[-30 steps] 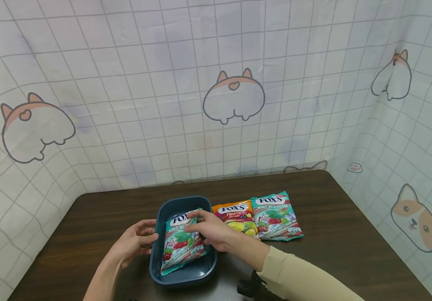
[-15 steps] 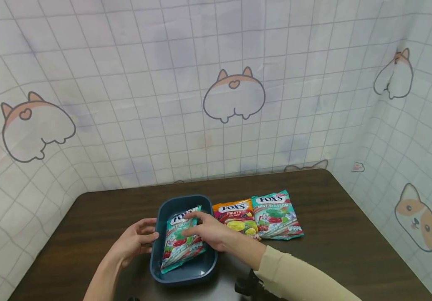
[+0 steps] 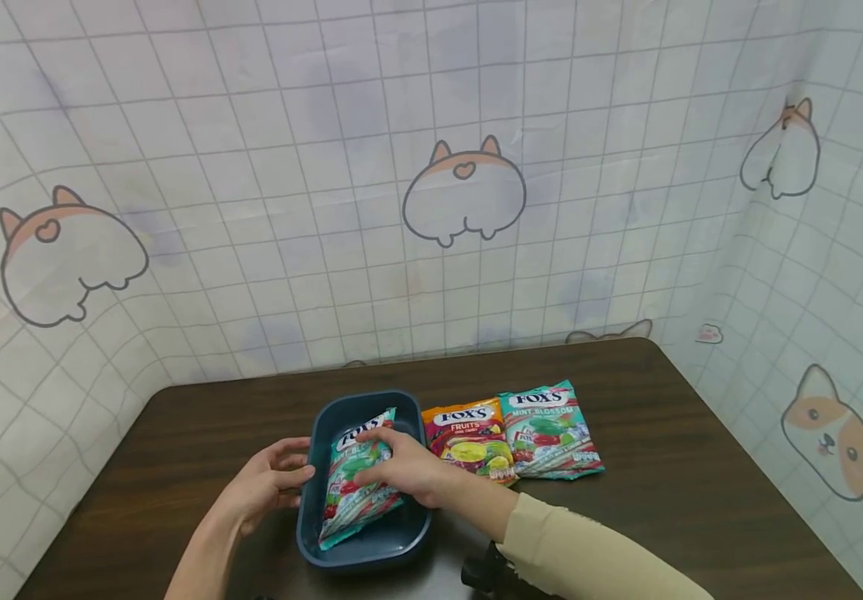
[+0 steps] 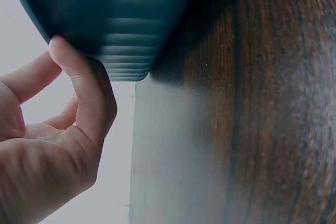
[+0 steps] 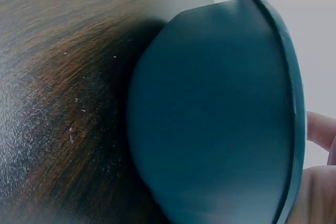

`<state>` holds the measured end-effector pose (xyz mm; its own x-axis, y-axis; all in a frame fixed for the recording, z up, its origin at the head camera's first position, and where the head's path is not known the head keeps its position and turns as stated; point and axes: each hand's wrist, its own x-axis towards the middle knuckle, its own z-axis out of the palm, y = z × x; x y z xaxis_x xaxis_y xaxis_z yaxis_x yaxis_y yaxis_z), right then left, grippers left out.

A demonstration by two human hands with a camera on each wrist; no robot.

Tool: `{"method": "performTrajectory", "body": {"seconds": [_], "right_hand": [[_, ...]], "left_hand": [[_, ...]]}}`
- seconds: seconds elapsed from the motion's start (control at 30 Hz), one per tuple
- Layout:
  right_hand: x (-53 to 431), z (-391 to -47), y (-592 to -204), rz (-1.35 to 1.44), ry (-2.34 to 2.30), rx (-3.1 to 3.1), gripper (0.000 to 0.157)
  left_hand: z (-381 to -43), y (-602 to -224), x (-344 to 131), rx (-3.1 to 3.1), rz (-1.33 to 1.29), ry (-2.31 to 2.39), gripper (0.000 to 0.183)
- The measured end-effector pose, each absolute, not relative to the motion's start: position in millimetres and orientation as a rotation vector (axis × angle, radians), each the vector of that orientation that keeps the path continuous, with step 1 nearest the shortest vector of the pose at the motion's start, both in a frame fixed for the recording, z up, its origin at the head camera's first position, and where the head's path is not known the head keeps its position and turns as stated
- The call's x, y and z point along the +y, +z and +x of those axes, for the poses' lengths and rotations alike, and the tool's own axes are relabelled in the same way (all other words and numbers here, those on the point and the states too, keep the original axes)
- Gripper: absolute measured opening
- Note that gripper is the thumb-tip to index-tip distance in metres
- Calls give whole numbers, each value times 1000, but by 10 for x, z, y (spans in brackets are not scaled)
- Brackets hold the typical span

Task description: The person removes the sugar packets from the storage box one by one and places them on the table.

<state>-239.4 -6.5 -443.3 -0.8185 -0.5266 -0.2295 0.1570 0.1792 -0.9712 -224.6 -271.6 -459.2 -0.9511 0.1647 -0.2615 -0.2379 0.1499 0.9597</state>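
A dark blue plastic bin (image 3: 378, 550) stands on the table, with a teal Fox's Mint Blossom candy bag (image 3: 356, 492) lying slanted inside it. My right hand (image 3: 408, 468) reaches over the bin's right side and grips the bag near its upper right, thumb and index finger lying across the front; its other fingers are hidden. In the right wrist view, the bin's outer wall (image 5: 215, 108) covers most of that hand. At the bin's left side my left hand (image 3: 269, 479) rests its fingertips against the outer wall, fingers loosely bent; the left wrist view shows a fingertip (image 4: 59, 45) at the rim.
Right of the bin lie an orange Fox's Fruits candy bag (image 3: 469, 442) and, beside it, another teal Mint Blossom bag (image 3: 551, 433). A black object (image 3: 482, 573) is at the right forearm. Behind the dark wooden table (image 3: 664, 467) hangs a gridded cloth (image 3: 326, 250) with corgi drawings.
My right hand has shifted slightly left and down, and the bag in the bin has moved a little left with it. The left hand and the bin hold their places.
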Motion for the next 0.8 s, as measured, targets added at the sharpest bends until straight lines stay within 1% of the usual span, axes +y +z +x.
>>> {"method": "performTrajectory", "body": {"seconds": [0.3,0.6,0.8], "right_hand": [[-132,-2390,-4493,-400,-1682,2005,55],[-153,-2362,-4505,-597,-1564,2178,59],[-155,-2339,-4504,-608,-1530,2232,61]], "left_hand": [[-2225,-4575,-2710,2127,-46,1867,58],[-2238,-4557,-2708,2125,-47,1874,57],[-2231,-4562,-2706,2131,-62,1868,57]]}}
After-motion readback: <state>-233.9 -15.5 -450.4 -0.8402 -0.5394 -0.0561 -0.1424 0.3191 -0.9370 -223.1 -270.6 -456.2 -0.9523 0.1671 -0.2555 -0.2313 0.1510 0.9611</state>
